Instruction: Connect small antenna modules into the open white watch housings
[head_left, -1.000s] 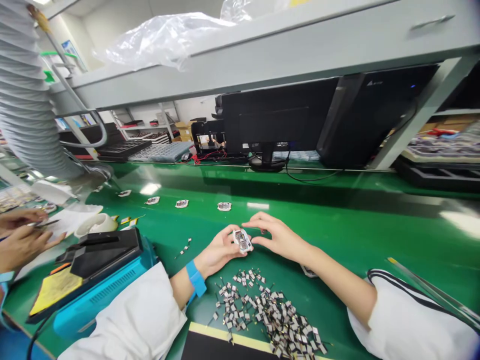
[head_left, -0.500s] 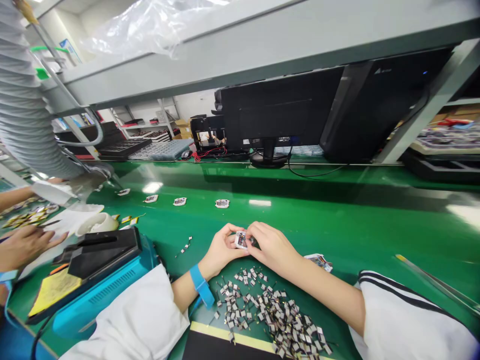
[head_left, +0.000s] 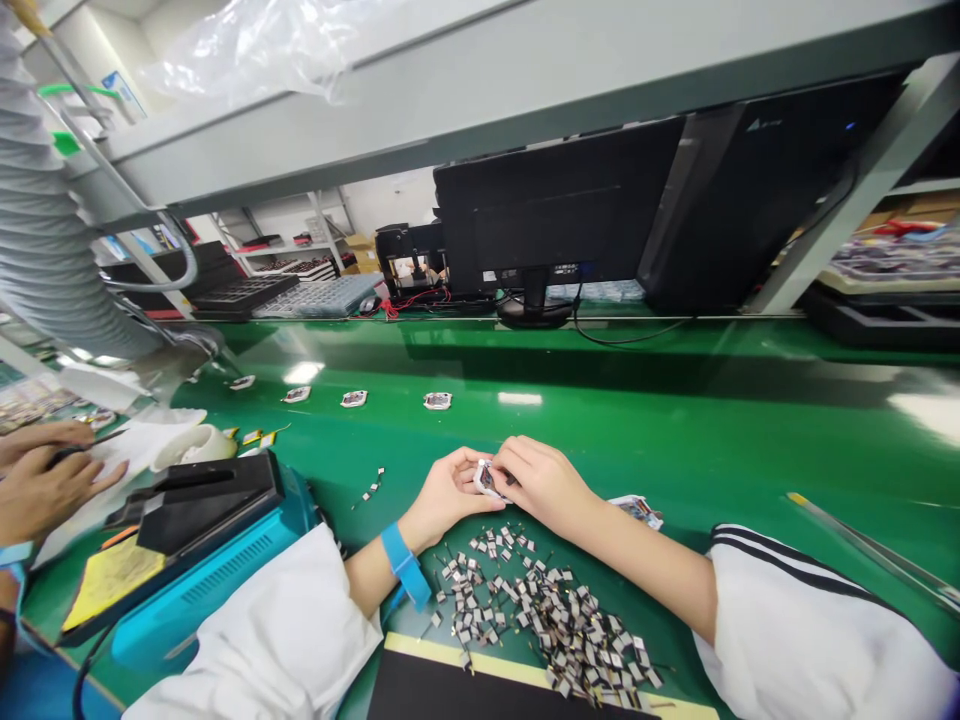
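My left hand [head_left: 448,490] is closed on the side of a small white-framed device housing [head_left: 489,478] with a circuit board inside. My right hand [head_left: 544,482] bends over it from the right, its fingers closed together at the housing. A dark bit shows by those fingertips, too small to name. In front of my hands lies a heap of small silvery parts with short leads [head_left: 577,625]. Partly behind my right forearm rests another white-framed housing [head_left: 637,512]. To the left of my left hand are several loose small parts [head_left: 369,486].
White-framed housings [head_left: 437,401] stand in a row along the green bench [head_left: 600,385]. Tweezers [head_left: 862,545] lie at right. A teal-and-black device [head_left: 217,560] is at left, beside another person's hands [head_left: 45,480]. Behind stand a monitor [head_left: 555,220] and a duct hose [head_left: 45,200].
The housing has tilted and shifted slightly right in my hands. My right fingers now cover more of it. At left, the other person's two hands have come together.
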